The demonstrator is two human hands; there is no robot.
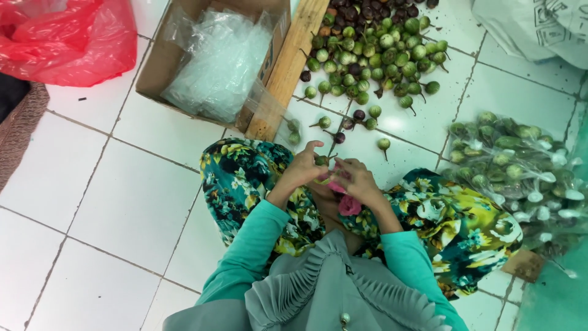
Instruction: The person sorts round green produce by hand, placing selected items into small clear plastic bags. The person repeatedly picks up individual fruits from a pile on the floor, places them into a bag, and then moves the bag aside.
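White floor tiles (122,202) with dark grout fill the scene as a person sits low on them, knees spread under a floral-print garment in teal, yellow and white, teal sleeves reaching forward. Nearest the camera, both hands meet over the lap: the left hand (304,165) pinches a small green eggplant (321,160) between fingertips and thumb, while the right hand (356,179) closes around something pink (349,205), apparently a bundle of bands or a cloth, though its exact nature cannot be told. The work in hand looks like sorting or preparing the small round fruits one at a time, and the piece is held just above the knees, between the two hands. Whatever comes next seems to call for a steady pinch on the stem end and a free finger on the right hand. Just beyond the knees a few loose eggplants lie scattered, and farther on a large pile of green and purple eggplants (373,55) spreads across the tiles. A wooden plank (288,67) lies beside a cardboard box (160,64) holding clear plastic bags (217,61). On the right, filled bags of eggplants (514,162) are heaped; a red plastic bag (67,40) sits at far left.
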